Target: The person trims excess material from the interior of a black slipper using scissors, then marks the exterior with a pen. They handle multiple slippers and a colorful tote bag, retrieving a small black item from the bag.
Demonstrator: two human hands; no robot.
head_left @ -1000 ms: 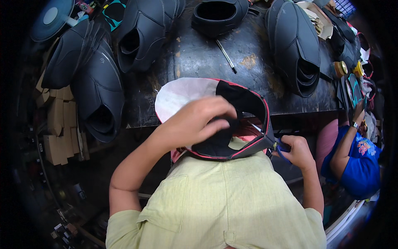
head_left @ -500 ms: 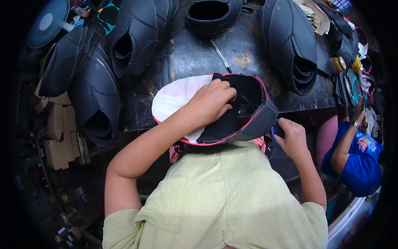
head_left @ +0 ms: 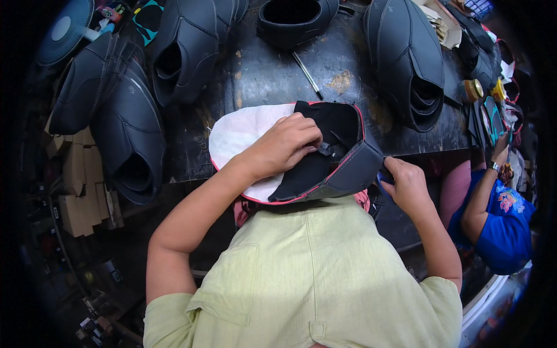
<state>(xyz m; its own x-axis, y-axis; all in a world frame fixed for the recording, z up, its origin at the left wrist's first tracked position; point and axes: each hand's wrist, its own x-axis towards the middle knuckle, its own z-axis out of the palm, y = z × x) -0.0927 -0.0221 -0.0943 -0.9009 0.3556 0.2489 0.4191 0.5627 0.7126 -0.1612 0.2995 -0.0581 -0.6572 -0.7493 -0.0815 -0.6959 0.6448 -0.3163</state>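
A shoe upper lies inside out at the near table edge, against my lap. It shows a white lining, a black lining and a pink-red edge. My left hand rests over it, fingers bent and pinched together at the black lining. Beside those fingertips is a small greyish scrap, too unclear to name. My right hand is closed at the upper's right end, around a blue-handled tool. Most of that tool is hidden, so its kind cannot be told.
Several black shoe uppers stand along the left, the back and the right. A pen lies on the dark worn table. Small jars stand at right, where a person in blue sits. Cardboard pieces are stacked at left.
The shoe upper has shifted slightly left, and my left hand has moved slightly left and down. The greyish scrap now shows by its fingertips. My right hand has moved slightly left.
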